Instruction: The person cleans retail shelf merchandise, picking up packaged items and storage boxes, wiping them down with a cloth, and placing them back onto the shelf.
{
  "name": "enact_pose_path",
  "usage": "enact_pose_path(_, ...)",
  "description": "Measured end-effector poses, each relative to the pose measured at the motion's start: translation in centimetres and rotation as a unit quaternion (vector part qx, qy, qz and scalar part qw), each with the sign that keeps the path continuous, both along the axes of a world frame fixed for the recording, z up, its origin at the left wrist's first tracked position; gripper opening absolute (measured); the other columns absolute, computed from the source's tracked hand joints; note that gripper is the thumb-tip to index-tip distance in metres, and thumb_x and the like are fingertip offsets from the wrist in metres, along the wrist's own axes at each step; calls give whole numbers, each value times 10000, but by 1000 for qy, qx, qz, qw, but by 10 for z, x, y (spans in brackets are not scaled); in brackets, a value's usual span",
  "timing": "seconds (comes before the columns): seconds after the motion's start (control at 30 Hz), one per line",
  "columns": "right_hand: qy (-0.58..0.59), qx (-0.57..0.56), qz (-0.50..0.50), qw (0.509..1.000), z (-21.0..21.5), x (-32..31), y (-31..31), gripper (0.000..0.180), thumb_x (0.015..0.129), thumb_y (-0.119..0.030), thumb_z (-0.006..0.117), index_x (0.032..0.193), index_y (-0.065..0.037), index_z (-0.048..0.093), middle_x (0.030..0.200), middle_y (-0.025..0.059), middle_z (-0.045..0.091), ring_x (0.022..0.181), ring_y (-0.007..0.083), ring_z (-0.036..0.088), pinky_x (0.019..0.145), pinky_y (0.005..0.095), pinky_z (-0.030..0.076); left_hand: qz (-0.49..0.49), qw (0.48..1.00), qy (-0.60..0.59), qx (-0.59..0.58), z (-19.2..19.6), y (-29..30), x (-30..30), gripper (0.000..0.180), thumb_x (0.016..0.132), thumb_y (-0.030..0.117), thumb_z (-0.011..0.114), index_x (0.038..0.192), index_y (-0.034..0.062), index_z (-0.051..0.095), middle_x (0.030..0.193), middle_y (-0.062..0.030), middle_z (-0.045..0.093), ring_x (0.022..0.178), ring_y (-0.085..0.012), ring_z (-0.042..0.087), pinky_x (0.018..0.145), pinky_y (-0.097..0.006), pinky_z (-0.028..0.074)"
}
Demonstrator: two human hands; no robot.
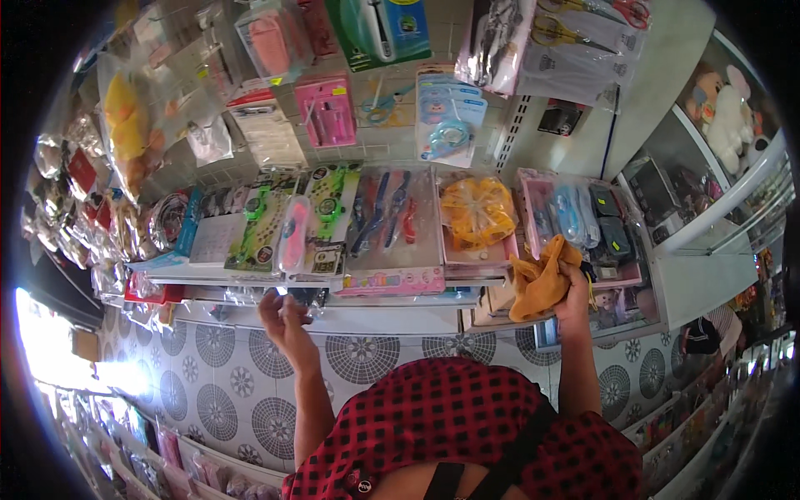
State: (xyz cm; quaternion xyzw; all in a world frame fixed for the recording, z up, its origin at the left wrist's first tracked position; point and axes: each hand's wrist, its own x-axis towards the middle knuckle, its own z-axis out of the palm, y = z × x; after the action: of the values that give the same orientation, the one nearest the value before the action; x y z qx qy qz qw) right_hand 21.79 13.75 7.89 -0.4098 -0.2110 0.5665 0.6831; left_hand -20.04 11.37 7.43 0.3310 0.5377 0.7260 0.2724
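Observation:
My right hand (573, 293) is closed round a crumpled orange-brown cloth (537, 285) at the right part of the shelf front, just below a pink box of blue and dark pouches (573, 212). The cloth hangs out to the left of my fingers. Near the shelf's front edge on the left, my left hand (285, 323) is raised with its fingers bent and apart, holding nothing. On the shelf above it lie green toy watches on cards (330, 208) and a pink packaged item (294, 235).
A box of blue and red watches (387, 212) and a bag of yellow-orange pieces (477, 210) fill the shelf's middle. Packaged goods, including scissors (571, 35), hang on the wall behind. A glass case with plush toys (729, 121) stands right. Patterned tiles (362, 358) cover the floor.

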Motion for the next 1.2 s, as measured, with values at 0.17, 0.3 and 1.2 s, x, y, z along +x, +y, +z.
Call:
enact_pose_path(0.17,-20,-30,1,999,11,13,4,337,741,-128,545,1048,7,509,963,85,567,853,208,575,748,323,467,-283,944,138,-99,16,31,79,320,745,83,603,1038,17,493,851,-60,542,691,-97,516,562,-220,430)
enact_pose_path(0.3,-68,-27,44,996,23,21,5,326,741,-111,547,1040,17,520,967,84,573,855,198,577,744,308,464,-355,866,353,-7,5,77,138,443,687,196,640,1070,18,506,897,-168,568,762,-287,578,659,-346,465)
enact_pose_path(1.2,-216,-80,323,918,-17,74,12,477,686,-108,681,1082,44,463,914,96,586,804,152,571,690,259,464,-198,828,523,-49,-28,206,250,339,590,136,611,919,82,550,862,-119,564,833,-328,505,784,-394,390)
